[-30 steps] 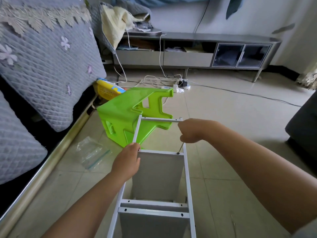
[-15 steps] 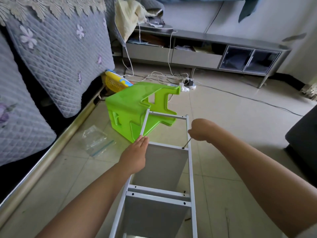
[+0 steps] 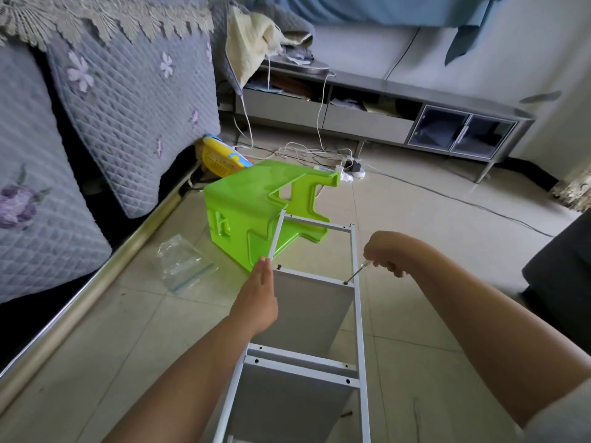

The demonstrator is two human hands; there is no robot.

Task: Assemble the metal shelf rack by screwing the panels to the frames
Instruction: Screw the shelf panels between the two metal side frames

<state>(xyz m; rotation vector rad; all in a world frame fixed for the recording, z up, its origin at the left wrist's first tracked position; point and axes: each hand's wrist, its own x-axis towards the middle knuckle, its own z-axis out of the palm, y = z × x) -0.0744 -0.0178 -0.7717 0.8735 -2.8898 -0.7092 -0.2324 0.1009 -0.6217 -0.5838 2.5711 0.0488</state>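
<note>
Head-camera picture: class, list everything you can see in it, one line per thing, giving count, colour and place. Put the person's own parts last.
rack: one, white frame with grey panels, lying on the floor, centre.
stool: one, green, tipped over behind the rack's far end.
screwdriver: one, thin metal shaft, tip at the rack's right rail.
bag: one, clear plastic, on the floor left of the rack.
basket: one, yellow, by the sofa.
sofa: one, grey quilted cover, left.
cabinet: one, grey, along the far wall.
cables: several, white, on the floor before the cabinet.
left hand: flat on the rack's left rail.
right hand: grips the screwdriver.
</note>
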